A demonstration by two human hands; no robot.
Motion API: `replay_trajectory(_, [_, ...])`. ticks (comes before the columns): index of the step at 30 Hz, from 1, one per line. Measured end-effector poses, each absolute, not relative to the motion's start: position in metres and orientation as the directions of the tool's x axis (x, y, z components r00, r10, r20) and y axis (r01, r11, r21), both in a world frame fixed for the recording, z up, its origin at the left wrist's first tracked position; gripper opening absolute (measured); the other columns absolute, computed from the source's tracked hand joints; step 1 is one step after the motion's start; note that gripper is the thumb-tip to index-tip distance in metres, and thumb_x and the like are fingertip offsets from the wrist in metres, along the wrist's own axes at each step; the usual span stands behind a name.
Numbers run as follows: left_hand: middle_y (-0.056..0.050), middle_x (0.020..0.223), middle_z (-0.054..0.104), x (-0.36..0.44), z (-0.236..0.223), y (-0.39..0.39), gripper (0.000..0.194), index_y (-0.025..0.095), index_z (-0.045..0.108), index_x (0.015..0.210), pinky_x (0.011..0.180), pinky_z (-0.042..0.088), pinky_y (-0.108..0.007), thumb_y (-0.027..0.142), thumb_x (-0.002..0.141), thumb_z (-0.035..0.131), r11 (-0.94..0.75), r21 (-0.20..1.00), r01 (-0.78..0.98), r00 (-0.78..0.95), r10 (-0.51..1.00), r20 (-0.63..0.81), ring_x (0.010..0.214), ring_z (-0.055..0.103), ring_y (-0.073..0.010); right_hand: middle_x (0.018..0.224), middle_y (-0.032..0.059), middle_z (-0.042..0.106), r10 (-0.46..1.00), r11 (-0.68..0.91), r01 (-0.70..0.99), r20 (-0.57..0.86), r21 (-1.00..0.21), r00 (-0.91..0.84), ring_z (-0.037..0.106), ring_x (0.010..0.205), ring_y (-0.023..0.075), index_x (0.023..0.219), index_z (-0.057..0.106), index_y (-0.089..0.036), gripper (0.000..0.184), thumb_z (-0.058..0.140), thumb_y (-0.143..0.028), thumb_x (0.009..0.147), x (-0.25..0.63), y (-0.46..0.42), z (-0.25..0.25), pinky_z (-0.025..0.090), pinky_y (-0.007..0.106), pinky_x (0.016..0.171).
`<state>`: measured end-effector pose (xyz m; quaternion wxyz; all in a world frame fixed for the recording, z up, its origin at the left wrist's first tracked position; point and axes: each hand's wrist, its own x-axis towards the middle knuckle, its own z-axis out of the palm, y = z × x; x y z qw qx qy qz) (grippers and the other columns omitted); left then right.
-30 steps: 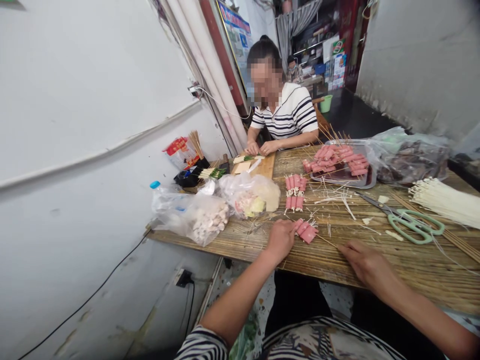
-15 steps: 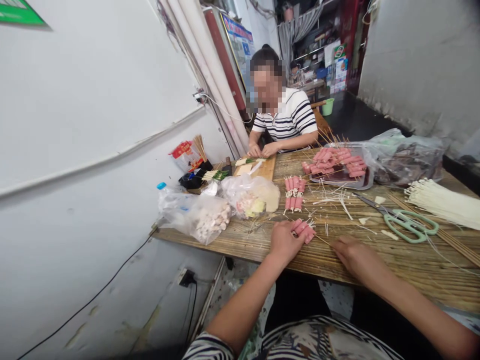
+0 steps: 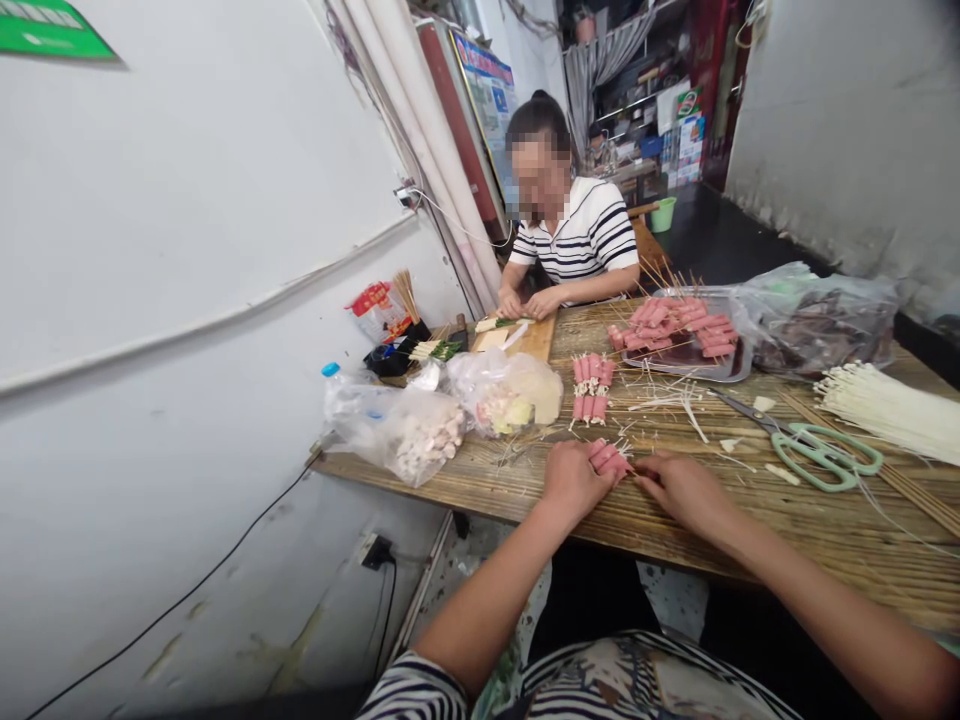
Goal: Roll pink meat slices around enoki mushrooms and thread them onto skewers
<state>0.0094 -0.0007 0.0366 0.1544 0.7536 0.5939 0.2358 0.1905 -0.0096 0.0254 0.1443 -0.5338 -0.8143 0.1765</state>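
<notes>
Near the table's front edge, my left hand (image 3: 574, 478) is closed on a few pink meat rolls (image 3: 611, 460) with white enoki mushroom ends sticking out. My right hand (image 3: 679, 485) is right beside the rolls, its fingers pinched on a thin wooden skewer (image 3: 634, 474), most of which is hidden by the fingers and the meat. Just beyond lies a bundle of finished-looking meat and enoki rolls (image 3: 592, 388) in two rows. Loose enoki strands (image 3: 675, 400) are scattered to the right of it.
Green-handled scissors (image 3: 825, 455), more skewers (image 3: 911, 490) and a heap of enoki (image 3: 885, 405) lie at right. A tray (image 3: 727, 372) of skewered rolls and a dark-filled bag (image 3: 821, 320) stand behind. Plastic bags (image 3: 405, 430) sit at left. Opposite, a person (image 3: 574, 240) works at a cutting board (image 3: 536, 342).
My right hand has moved left along the skewer, up to the meat rolls. My left hand stays on the rolls. The whole view has shifted slightly.
</notes>
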Motion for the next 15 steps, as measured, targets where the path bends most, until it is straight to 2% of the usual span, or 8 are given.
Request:
replay_trajectory(5, [-0.007,0.087,0.075,0.008,0.039,0.0,0.015,0.018,0.072,0.077,0.073,0.055,-0.03,0.032,0.072,0.072,-0.292,0.521,0.802,0.227,0.956,0.186,0.075,0.069,-0.0195,0.086,0.0075,0.066,0.925,0.366,0.827,0.072,-0.428,-0.373,0.061,0.078,0.0185,0.092,0.07,-0.017,0.025,0.047,-0.027,0.089,0.188,-0.017,0.033,0.044,0.028,0.073])
replay_trajectory(9, [-0.01,0.087,0.074,0.006,0.038,-0.002,0.022,0.017,0.072,0.083,0.074,0.053,-0.034,0.037,0.077,0.068,-0.306,0.484,0.82,0.233,0.95,0.206,0.077,0.068,-0.022,0.092,0.0076,0.067,0.936,0.336,0.87,0.227,-0.36,-0.268,0.062,0.087,0.0193,0.097,0.069,-0.018,0.03,0.041,-0.029,0.093,0.231,-0.037,0.04,0.045,0.029,0.079])
replay_trajectory(12, [-0.011,0.088,0.073,0.005,0.036,-0.003,0.024,0.016,0.072,0.088,0.077,0.051,-0.038,0.038,0.08,0.066,-0.322,0.461,0.827,0.245,0.944,0.219,0.078,0.066,-0.0231,0.092,0.0092,0.067,0.946,0.136,0.963,0.319,-0.233,-0.057,0.061,0.087,0.0206,0.094,0.068,-0.017,0.034,0.039,-0.032,0.094,0.299,-0.058,0.044,0.044,0.029,0.075])
replay_trajectory(14, [-0.012,0.088,0.073,0.005,0.035,-0.004,0.024,0.016,0.072,0.087,0.078,0.051,-0.039,0.037,0.079,0.066,-0.331,0.443,0.834,0.246,0.939,0.239,0.077,0.066,-0.0236,0.086,0.0101,0.066,0.954,-0.105,0.989,0.271,-0.104,0.13,0.06,0.076,0.0207,0.086,0.067,-0.016,0.036,0.037,-0.035,0.094,0.346,-0.072,0.045,0.04,0.029,0.063])
replay_trajectory(15, [-0.012,0.088,0.073,0.005,0.035,-0.005,0.024,0.016,0.072,0.086,0.078,0.051,-0.039,0.037,0.078,0.067,-0.332,0.434,0.837,0.243,0.938,0.249,0.077,0.065,-0.0236,0.083,0.0103,0.065,0.957,-0.172,0.984,0.229,-0.052,0.179,0.06,0.073,0.0206,0.082,0.067,-0.017,0.035,0.039,-0.035,0.093,0.366,-0.078,0.044,0.037,0.029,0.06])
